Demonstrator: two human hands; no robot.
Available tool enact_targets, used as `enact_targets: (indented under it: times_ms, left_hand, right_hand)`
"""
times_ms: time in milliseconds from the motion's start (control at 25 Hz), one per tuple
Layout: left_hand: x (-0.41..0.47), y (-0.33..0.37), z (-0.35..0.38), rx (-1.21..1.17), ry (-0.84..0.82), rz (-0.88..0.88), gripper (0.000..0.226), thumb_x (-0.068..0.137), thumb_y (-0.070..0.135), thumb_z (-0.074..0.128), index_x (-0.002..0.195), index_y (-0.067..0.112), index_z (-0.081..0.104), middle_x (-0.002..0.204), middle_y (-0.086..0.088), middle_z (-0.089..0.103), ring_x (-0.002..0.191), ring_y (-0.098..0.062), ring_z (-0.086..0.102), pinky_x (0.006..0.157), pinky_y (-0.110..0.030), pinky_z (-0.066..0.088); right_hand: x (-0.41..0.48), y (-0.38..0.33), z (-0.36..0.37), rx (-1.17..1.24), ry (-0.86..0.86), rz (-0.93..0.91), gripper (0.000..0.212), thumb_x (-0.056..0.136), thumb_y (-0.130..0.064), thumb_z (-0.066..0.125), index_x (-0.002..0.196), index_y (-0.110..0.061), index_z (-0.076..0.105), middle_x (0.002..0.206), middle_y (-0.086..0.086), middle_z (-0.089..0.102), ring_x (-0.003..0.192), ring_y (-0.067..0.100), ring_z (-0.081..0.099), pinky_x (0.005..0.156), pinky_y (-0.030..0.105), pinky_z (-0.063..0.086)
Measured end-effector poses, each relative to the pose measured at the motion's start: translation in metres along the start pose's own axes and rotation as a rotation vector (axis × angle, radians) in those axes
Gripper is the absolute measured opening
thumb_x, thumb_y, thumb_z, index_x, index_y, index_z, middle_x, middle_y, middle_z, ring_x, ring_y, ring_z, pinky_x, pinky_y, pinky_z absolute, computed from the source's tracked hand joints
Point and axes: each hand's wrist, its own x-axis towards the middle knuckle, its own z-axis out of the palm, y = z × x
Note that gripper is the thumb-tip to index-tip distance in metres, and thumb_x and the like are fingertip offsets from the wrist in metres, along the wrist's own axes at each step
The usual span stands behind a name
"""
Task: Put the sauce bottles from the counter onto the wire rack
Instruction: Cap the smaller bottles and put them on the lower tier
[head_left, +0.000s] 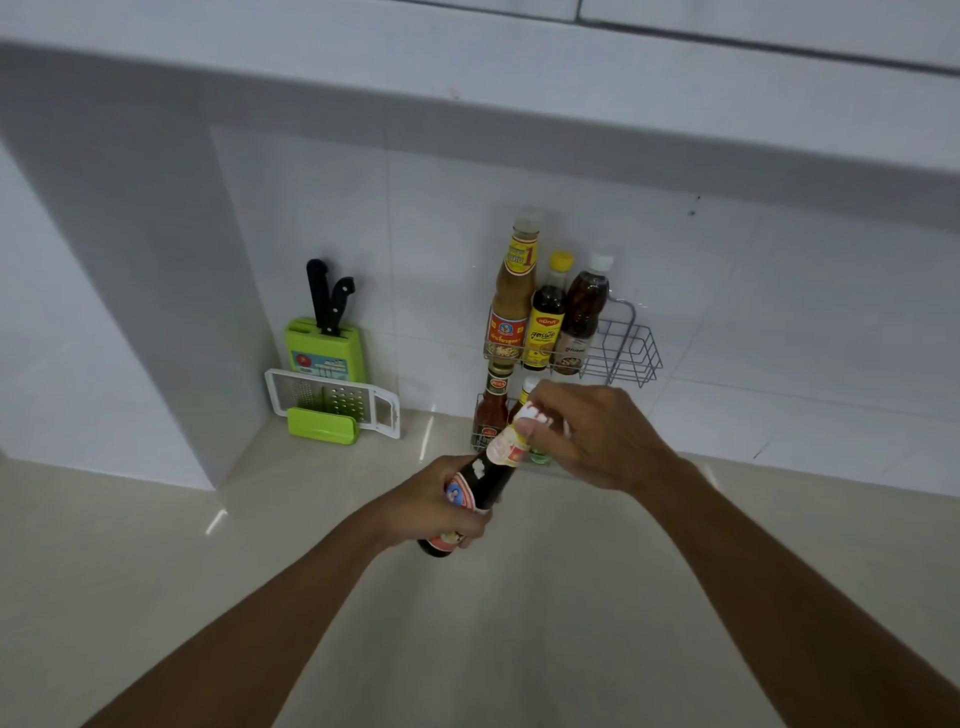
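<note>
Head view: right hand (597, 441) hides dark bottle (480, 488) cap.

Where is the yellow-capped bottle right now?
The yellow-capped bottle stands in the top tier of the wire rack, right of centre, between the tall orange-brown sauce bottle and the white-capped bottle.

Six sauce bottles (519, 291), two knives (327, 296), one grater (332, 397).

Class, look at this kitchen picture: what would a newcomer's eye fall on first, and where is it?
First, the dark sauce bottle held tilted mid-frame, the left hand around its body, the right hand at its neck. Behind stands the wire rack with three bottles on its top tier, and at left a green knife block.
</note>
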Motion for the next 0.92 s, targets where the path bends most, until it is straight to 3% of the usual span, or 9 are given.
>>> enact_targets:
  times_ms: [120,240,400,480,560,680,760,840,920]
  left_hand:
    - [-0.004,0.026,-0.003,-0.008,-0.247,-0.108,0.034,0.061,-0.008,0.065,0.090,0.009,0.061,0.065,-0.010,0.062,0.053,-0.027,0.054,0.061,-0.034,0.047]
    - [-0.002,0.041,-0.005,0.064,-0.286,-0.132,0.033,0.060,-0.010,0.064,0.088,0.008,0.060,0.063,-0.008,0.060,0.049,-0.024,0.053,0.058,-0.035,0.046]
    - [0.002,0.042,-0.002,0.526,0.170,-0.078,0.048,0.062,0.023,0.075,0.108,0.031,0.063,0.083,-0.001,0.068,0.061,-0.016,0.064,0.056,-0.029,0.052]
    - [0.001,0.044,0.009,1.037,0.440,0.025,0.053,0.065,0.039,0.069,0.116,0.038,0.055,0.095,0.004,0.072,0.082,-0.020,0.069,0.065,-0.027,0.047]
    - [0.002,0.045,0.017,1.191,0.577,0.098,0.050,0.067,0.042,0.066,0.115,0.038,0.053,0.098,0.004,0.073,0.091,-0.022,0.068,0.067,-0.028,0.043]
    - [-0.003,0.059,0.008,0.694,0.276,0.003,0.059,0.062,0.038,0.077,0.118,0.039,0.058,0.090,0.005,0.070,0.075,-0.014,0.068,0.062,-0.026,0.051]
    - [-0.007,0.071,0.004,0.304,0.000,-0.051,0.048,0.064,0.025,0.086,0.108,0.028,0.066,0.073,0.001,0.068,0.055,-0.014,0.063,0.056,-0.030,0.054]
    - [-0.011,0.082,0.006,0.211,-0.139,-0.089,0.035,0.066,0.020,0.089,0.093,0.020,0.066,0.067,-0.006,0.068,0.054,-0.023,0.061,0.061,-0.036,0.054]
    - [-0.011,0.088,0.015,0.198,-0.156,-0.093,0.031,0.069,0.017,0.087,0.088,0.018,0.062,0.067,-0.010,0.067,0.053,-0.026,0.059,0.061,-0.037,0.053]
  right_hand:
    - [0.004,0.013,-0.015,-0.047,0.075,-0.217,0.036,0.093,-0.038,0.042,0.076,-0.013,0.062,0.067,-0.002,0.059,0.056,0.011,0.037,0.046,0.027,0.035]
    - [0.002,0.003,-0.009,0.063,0.114,-0.131,0.033,0.089,-0.027,0.038,0.057,-0.022,0.045,0.053,-0.008,0.040,0.046,0.010,0.030,0.049,0.025,0.026]
    - [-0.008,-0.008,0.008,0.052,0.121,0.306,0.032,0.085,-0.034,0.026,0.053,-0.032,0.023,0.046,-0.009,0.026,0.044,0.005,0.029,0.052,0.026,0.022]
    - [-0.017,-0.007,0.014,0.055,0.021,0.537,0.036,0.089,-0.033,0.026,0.056,-0.025,0.038,0.054,-0.005,0.043,0.055,0.019,0.045,0.056,0.028,0.028]
    - [-0.024,-0.004,0.012,-0.037,-0.052,0.526,0.032,0.097,-0.026,0.039,0.075,-0.011,0.057,0.072,0.010,0.064,0.071,0.030,0.059,0.060,0.029,0.033]
    - [-0.030,-0.002,-0.016,0.135,0.032,0.359,0.037,0.100,-0.043,0.035,0.081,-0.019,0.057,0.063,-0.006,0.058,0.060,0.009,0.055,0.057,0.029,0.039]
    - [-0.026,0.000,-0.036,0.102,0.122,0.059,0.034,0.098,-0.042,0.036,0.086,-0.019,0.059,0.061,-0.014,0.050,0.053,0.005,0.046,0.051,0.020,0.036]
    - [-0.023,0.004,-0.044,0.051,0.209,-0.134,0.033,0.095,-0.029,0.041,0.070,-0.013,0.056,0.060,-0.011,0.042,0.050,0.008,0.035,0.046,0.025,0.031]
    - [-0.019,-0.001,-0.046,0.082,0.272,-0.094,0.032,0.090,-0.021,0.042,0.058,-0.020,0.043,0.057,-0.012,0.033,0.047,0.009,0.026,0.048,0.023,0.023]
